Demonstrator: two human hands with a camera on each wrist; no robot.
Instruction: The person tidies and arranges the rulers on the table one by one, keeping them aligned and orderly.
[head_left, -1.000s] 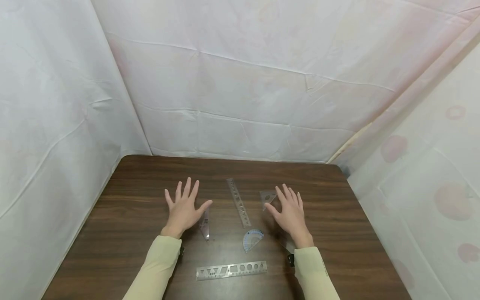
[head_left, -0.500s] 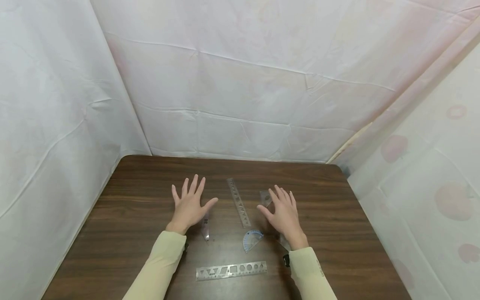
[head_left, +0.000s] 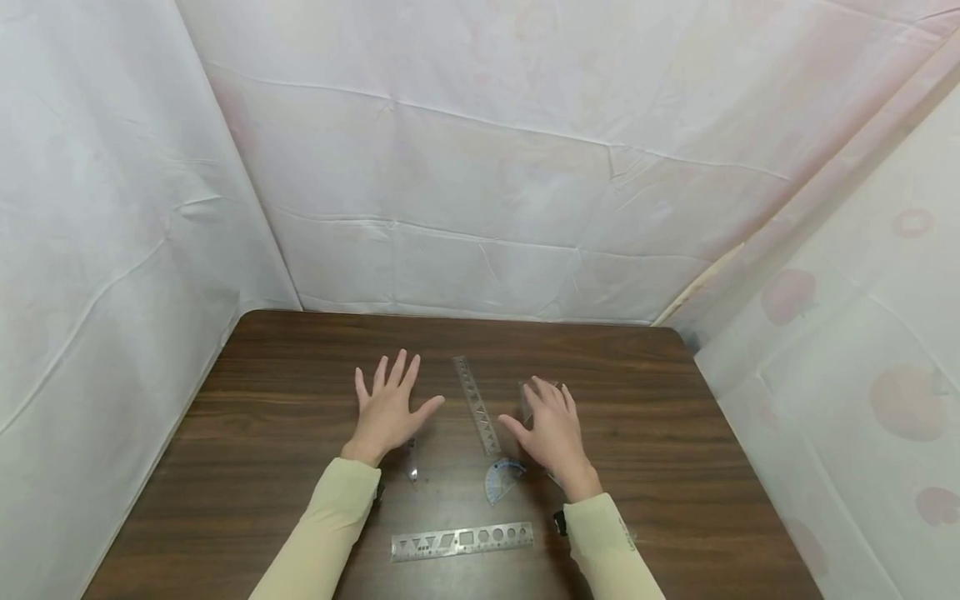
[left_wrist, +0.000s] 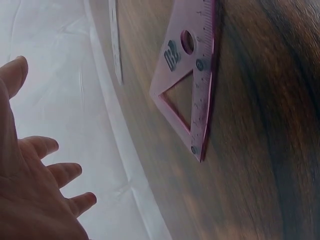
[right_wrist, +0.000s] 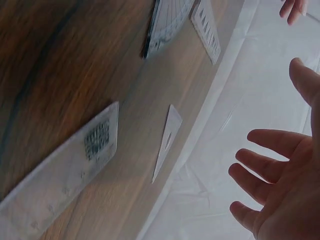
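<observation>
Hovering either side of the slim stencil ruler [head_left: 477,405], the left hand [head_left: 390,410] and right hand [head_left: 551,429] spread open, empty; approach step; next move needs a pinch.

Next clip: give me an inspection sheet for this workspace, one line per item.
Surface: dark wood-grain table, no damage seen.
Job's things: narrow stencil ruler between the hands; pink set square by the left hand; clear set square near the right fingertips.
Clutter: blue protractor; wide shape stencil ruler at the near edge.
Hands: left hand and right hand open, fingers spread, holding nothing.
Cables: nothing seen.
Surroundings: creased white sheeting on all sides.
</observation>
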